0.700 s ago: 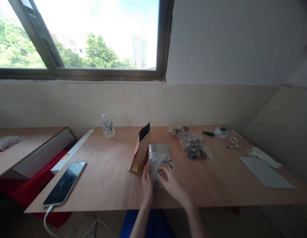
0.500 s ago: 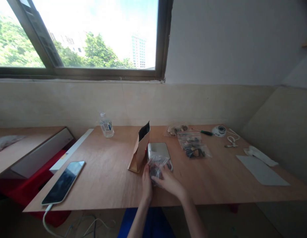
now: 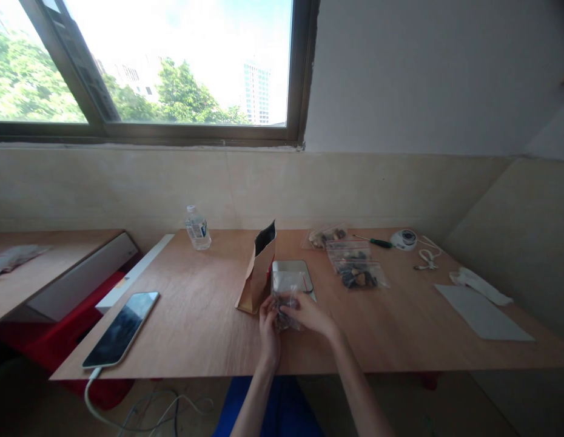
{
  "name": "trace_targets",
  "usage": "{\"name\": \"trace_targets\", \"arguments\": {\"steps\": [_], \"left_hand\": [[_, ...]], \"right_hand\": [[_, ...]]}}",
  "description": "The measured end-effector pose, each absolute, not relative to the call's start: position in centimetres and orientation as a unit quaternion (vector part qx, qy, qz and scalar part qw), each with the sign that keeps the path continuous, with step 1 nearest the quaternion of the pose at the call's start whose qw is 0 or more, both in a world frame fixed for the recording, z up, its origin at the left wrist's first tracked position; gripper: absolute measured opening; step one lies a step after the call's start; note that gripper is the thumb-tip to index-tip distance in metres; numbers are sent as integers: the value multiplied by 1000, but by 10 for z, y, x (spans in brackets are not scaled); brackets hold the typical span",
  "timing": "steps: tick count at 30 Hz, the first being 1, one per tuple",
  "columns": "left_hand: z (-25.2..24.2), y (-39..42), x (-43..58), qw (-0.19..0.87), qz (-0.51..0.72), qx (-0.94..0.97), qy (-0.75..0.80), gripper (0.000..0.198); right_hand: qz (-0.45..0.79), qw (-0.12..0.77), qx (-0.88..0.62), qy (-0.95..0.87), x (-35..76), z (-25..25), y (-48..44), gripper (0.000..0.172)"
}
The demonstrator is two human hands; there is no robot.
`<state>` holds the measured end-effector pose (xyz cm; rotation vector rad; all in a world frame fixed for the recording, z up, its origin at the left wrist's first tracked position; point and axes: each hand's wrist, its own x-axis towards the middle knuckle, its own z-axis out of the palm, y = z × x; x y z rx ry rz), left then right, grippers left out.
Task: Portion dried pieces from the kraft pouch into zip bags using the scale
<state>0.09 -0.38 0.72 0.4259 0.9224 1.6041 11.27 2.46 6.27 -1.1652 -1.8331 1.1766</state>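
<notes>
Pinching a clear bag, left hand and right hand (fingers clamped on it), beside the paper pouch.

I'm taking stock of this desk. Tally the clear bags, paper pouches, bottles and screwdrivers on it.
Clear bags: 4, one held between left hand and right hand, three lying farther right
Paper pouches: 1
Bottles: 1
Screwdrivers: 1
Total: 7

You face a wide dark-framed window, bright daylight | beige lower wall | light-brown plywood desk before you
</notes>
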Motion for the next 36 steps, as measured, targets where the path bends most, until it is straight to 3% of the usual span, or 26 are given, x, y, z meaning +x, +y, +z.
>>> {"name": "trace_targets", "arguments": {"steps": [7, 13, 19, 36], "left_hand": [[6, -4, 2, 548, 703, 232, 389, 25], [6, -2, 1, 537, 711, 242, 384, 27], [3, 0, 1, 535, 721, 227, 379, 28], [0, 3, 1, 561, 725, 168, 364, 25]], "right_hand": [[401, 335, -464, -716, 103, 66, 29, 25], [392, 291, -492, -721, 87, 77, 24, 23], [300, 335, -565, -692, 69, 80, 17, 18], [443, 428, -503, -607, 90, 90, 22, 19]]}}
